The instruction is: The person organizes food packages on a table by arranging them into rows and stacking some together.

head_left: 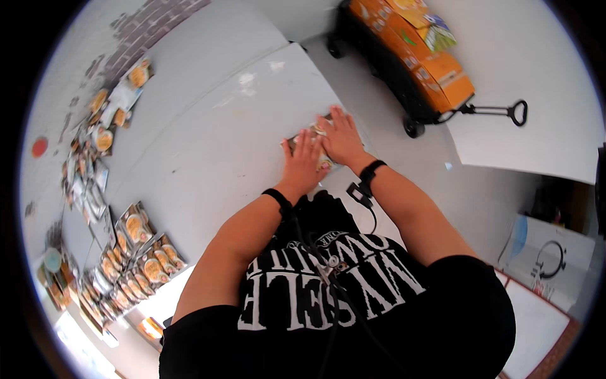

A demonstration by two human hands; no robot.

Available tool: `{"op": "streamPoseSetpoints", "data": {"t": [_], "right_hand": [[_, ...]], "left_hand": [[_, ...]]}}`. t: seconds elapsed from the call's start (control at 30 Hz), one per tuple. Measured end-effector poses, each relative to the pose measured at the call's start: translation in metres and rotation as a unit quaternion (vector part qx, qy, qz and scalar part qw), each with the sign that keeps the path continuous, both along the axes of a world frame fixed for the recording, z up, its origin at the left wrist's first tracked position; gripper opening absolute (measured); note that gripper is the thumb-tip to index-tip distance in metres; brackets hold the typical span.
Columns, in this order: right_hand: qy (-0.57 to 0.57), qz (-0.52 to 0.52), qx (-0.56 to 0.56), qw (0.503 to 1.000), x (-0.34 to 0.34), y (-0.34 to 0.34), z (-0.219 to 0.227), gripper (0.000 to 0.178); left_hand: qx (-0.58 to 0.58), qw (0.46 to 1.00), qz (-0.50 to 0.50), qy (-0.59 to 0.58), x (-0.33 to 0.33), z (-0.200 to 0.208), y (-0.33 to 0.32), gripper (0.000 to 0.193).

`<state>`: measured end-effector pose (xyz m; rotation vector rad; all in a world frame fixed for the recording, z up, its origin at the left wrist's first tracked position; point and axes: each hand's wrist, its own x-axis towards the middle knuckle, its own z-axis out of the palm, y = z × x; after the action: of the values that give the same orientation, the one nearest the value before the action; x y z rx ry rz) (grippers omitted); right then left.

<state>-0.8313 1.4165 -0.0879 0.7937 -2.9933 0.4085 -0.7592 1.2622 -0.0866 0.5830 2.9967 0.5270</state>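
Observation:
Near the right edge of the grey table (208, 151), both my hands press down on a flat food packet (326, 164) with brown and pale printing. My left hand (304, 163) lies over its near left part, fingers spread and stretched out. Just right of it and slightly farther off, my right hand (343, 139) rests flat with its fingers extended. Most of the packet is covered by the two hands, so only its corners and a strip between them show. Each wrist wears a black band.
Many similar packets (104, 139) lie in a loose heap along the table's far left. Rows of packets (136, 278) stand at the near left. Beyond the right edge, a black wagon (413, 123) carries orange boxes (442, 76). A white board (536, 322) is at the lower right.

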Motion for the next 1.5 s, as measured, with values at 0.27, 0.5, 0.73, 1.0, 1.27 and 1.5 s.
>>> {"op": "streamPoseSetpoints", "data": {"t": [0.27,0.5,0.73,1.0,1.27,1.5], "right_hand": [[0.037,0.010,0.006,0.999,0.003,-0.009,0.007,0.048],[0.037,0.045,0.003,0.998,0.003,-0.002,-0.005,0.048],[-0.033,-0.028,-0.107,0.993,-0.057,-0.023,0.007,0.031],[-0.417,-0.008,-0.282,0.864,-0.124,-0.231,0.053,0.029],[-0.436,0.101,-0.224,0.866,-0.155,-0.472,0.078,0.031],[-0.541,0.272,-0.175,0.776,-0.100,-0.530,0.139,0.023]], "left_hand": [[-0.012,1.000,0.009,-0.003,0.003,0.005,-0.004,0.081],[0.082,0.990,0.043,-0.104,-0.008,0.019,-0.038,0.085],[0.614,0.564,0.362,-0.416,-0.017,0.020,-0.212,0.053],[0.705,0.475,0.484,-0.209,-0.018,0.047,-0.397,0.031],[0.659,0.565,0.485,-0.105,-0.079,0.086,-0.559,0.023],[0.663,0.609,0.428,-0.081,-0.085,0.085,-0.560,0.023]]}}
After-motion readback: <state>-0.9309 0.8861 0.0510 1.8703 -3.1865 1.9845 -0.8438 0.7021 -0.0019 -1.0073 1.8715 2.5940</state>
